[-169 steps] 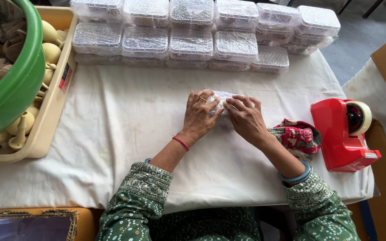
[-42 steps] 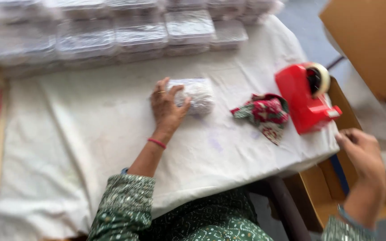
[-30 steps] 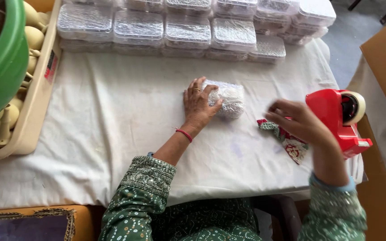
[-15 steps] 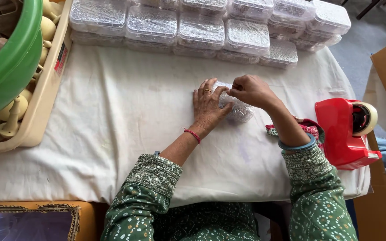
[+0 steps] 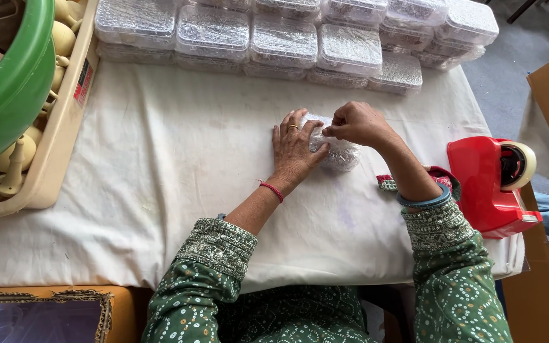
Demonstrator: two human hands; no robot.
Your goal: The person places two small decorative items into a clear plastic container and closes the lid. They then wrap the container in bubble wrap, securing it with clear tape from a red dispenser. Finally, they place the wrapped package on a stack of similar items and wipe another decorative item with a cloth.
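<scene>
As before, left hand (image 5: 295, 149) pressing clear box (image 5: 338, 151), right hand (image 5: 356, 124) still pinching atop.

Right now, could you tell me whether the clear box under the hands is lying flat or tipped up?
Flat. The clear box lies on the white cloth, the left hand pressing it.
</scene>
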